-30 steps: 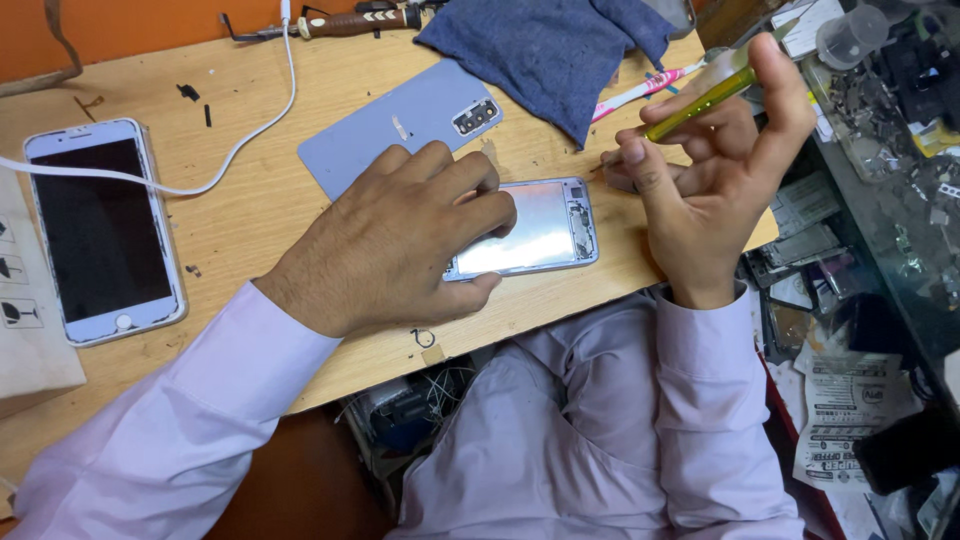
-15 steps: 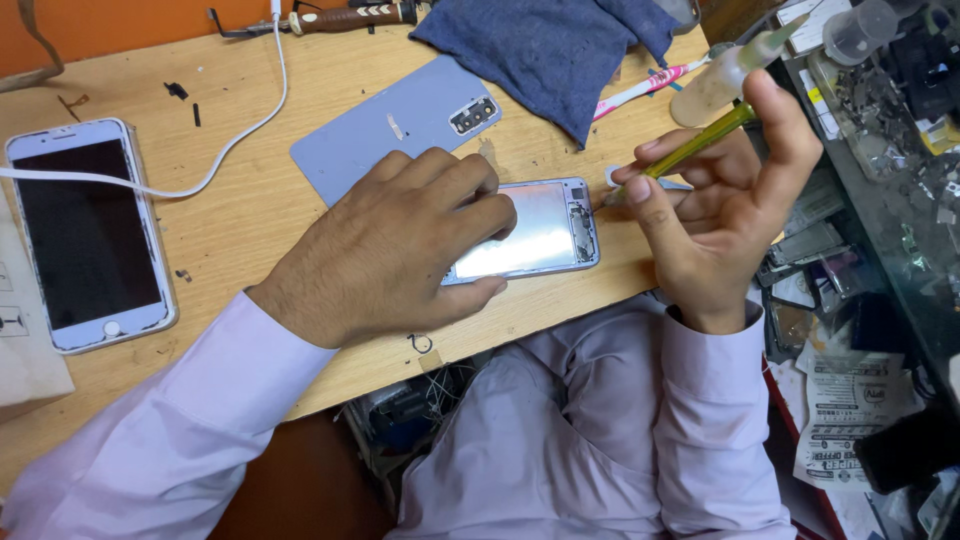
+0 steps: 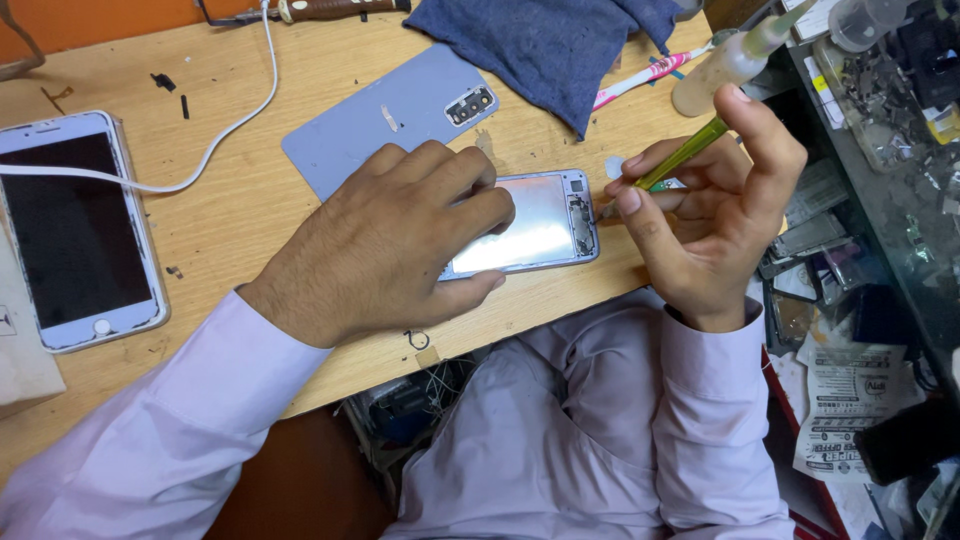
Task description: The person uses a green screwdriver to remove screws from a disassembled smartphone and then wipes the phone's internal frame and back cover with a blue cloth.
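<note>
Phone frame [image 3: 540, 222] — under left fingers [image 3: 470, 190]

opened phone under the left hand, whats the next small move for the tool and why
Probably lower the green-handled tool to the opened phone's camera end. The right hand holds it just off that edge, tip pointing there, while the left hand presses the phone flat on the wooden bench.

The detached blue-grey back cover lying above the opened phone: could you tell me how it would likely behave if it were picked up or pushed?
The back cover looks thin and flat, so probably light and slightly flexible. Lying flush on the wooden bench, it would likely slide rather than tip, and be awkward to lift by its edge. The camera cut-out may be a weak spot.
</note>
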